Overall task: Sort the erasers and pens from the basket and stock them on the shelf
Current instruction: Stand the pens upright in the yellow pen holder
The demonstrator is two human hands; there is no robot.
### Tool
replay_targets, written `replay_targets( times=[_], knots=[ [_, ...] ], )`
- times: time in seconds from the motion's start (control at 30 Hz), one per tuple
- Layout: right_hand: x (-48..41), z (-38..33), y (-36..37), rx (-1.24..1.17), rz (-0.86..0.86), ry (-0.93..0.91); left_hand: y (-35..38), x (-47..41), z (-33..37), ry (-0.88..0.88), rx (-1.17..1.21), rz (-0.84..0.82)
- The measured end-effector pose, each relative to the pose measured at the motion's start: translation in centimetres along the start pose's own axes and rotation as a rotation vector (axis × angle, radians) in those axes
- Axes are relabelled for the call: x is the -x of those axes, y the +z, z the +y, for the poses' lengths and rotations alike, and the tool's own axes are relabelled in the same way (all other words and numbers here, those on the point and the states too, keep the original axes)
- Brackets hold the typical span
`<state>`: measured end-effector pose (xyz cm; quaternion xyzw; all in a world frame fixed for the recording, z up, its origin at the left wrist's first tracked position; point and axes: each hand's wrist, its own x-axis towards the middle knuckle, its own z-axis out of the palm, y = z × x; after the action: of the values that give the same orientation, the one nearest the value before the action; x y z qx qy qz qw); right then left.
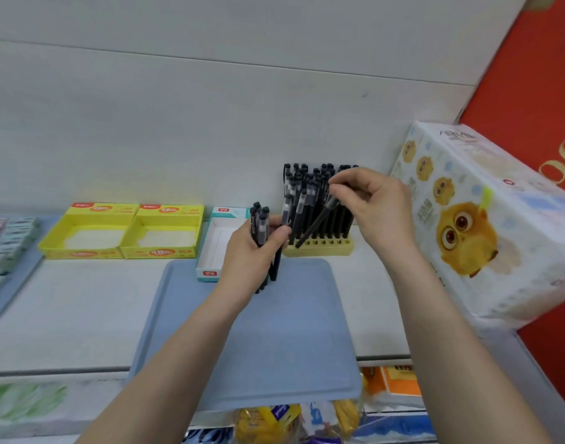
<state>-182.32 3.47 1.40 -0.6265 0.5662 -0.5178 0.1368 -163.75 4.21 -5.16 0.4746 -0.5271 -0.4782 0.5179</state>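
My one view sits on the head, facing forward and down, close over the shelf (82, 315).

Print on pens (261, 224) unreadable; left tray (11, 290) cut off.

An owl-printed pack (486, 225), perhaps tissues, stands beside a red wall (531, 75).

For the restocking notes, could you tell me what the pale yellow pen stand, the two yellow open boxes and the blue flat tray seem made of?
Pale yellow pen stand: matte plastic or painted wood, a block with holes.
Two yellow open boxes: likely printed cardboard, thin folded walls.
Blue flat tray: probably matte plastic, rounded corners, raised rim.
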Motion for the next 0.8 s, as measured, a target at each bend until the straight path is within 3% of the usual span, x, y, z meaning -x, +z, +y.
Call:
replay_targets(
  times=[0.1,0.23,0.37,0.5,0.67,0.8],
  knots=[
    [-0.6,0.1,0.7,0.095,0.009,-0.064,-0.1,0.0,0.0,-0.031,0.061,0.020],
    [-0.7,1.1,2.8,0.231,-0.110,-0.118,-0.3,0.2,0.0,-0.024,0.049,0.030],
    [-0.6,1.3,4.1,0.190,-0.152,-0.069,-0.4,0.2,-0.4,-0.022,0.004,0.020],
    [0.3,0.4,3.8,0.200,-0.022,-0.148,-0.6,0.1,-0.4,0.006,-0.069,-0.023],
    [2.2,0.0,3.3,-0.121,-0.367,0.037,0.2,0.1,0.1,0.082,-0.157,-0.086],
    [1.6,0.9,2.2,-0.129,-0.073,0.106,0.2,0.3,0.1,0.082,-0.182,-0.109]
  ],
)
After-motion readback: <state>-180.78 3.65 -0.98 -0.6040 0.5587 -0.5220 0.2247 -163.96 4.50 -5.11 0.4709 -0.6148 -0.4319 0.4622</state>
